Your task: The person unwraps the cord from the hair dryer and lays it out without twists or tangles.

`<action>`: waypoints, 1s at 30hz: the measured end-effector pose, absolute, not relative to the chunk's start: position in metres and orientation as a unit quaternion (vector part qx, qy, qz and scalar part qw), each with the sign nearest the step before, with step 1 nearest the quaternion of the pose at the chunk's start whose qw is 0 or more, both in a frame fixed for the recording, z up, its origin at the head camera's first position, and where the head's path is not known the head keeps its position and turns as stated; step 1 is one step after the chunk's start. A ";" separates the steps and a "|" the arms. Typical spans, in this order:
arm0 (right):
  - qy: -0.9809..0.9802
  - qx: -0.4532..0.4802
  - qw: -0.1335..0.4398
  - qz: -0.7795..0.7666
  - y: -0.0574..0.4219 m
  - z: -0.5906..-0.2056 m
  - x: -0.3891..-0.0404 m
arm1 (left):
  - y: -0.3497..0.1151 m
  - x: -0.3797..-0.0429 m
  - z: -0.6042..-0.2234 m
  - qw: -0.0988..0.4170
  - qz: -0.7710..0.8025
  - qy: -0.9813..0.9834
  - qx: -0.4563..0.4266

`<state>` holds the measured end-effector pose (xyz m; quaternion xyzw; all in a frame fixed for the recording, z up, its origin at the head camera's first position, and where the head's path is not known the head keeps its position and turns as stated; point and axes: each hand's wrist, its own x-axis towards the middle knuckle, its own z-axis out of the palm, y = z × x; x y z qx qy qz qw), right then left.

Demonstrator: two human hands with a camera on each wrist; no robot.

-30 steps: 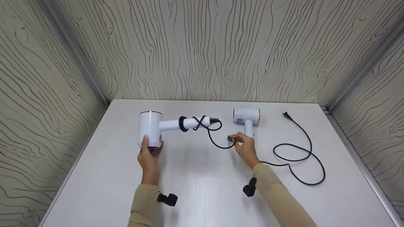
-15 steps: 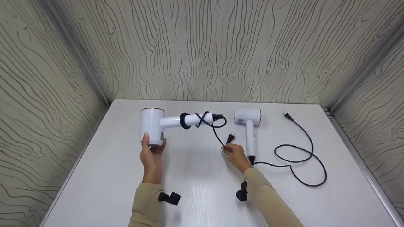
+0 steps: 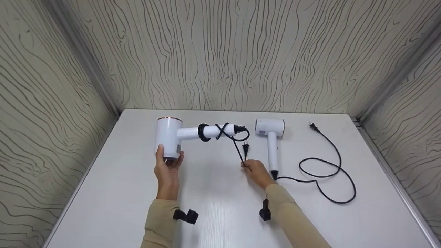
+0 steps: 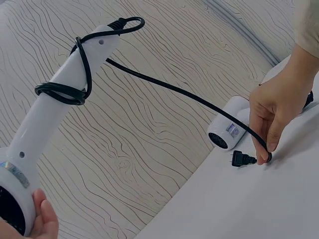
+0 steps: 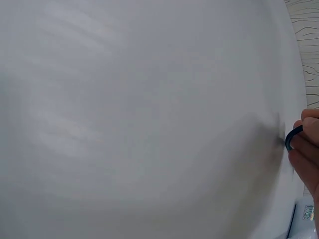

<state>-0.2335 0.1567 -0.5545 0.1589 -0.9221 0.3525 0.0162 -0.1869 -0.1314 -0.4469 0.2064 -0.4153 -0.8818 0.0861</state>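
Right fingers: the right hand [image 3: 256,172] pinches the power cord [image 4: 173,88] between thumb and fingertips, close to its plug end.
Left fingers: the left hand [image 3: 167,172] grips the near end of the white hair dryer [image 3: 168,137], thumb on one side of the barrel, fingers on the other.
Two-prong plug [image 3: 245,147]: just beyond the right fingertips, prongs toward the back wall [image 3: 220,62]; the right hand is nearer.
Cord run: from the pinch, up and leftward to the handle [image 3: 191,133], some slack between.
Handle axis: crosswise, barrel at left, tail pointing right, beyond the right fingers and left of them; it seems raised off the tabletop [image 3: 213,193].
Cord wraps [image 3: 203,132]: around the handle, crossing near its tail.
Second hair dryer [image 3: 272,137]: lying right of the plug, apart from both hands.
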 end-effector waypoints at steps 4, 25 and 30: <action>-0.928 0.133 0.011 0.347 0.155 -0.551 -0.234 | -0.130 -0.186 -0.448 0.091 -0.876 -0.429 0.202; -0.890 0.132 -0.001 0.436 0.150 -0.542 -0.232 | -0.122 -0.186 -0.452 0.080 -0.849 -0.487 0.188; -0.885 0.138 0.000 0.445 0.149 -0.540 -0.230 | -0.121 -0.186 -0.452 0.079 -0.848 -0.489 0.192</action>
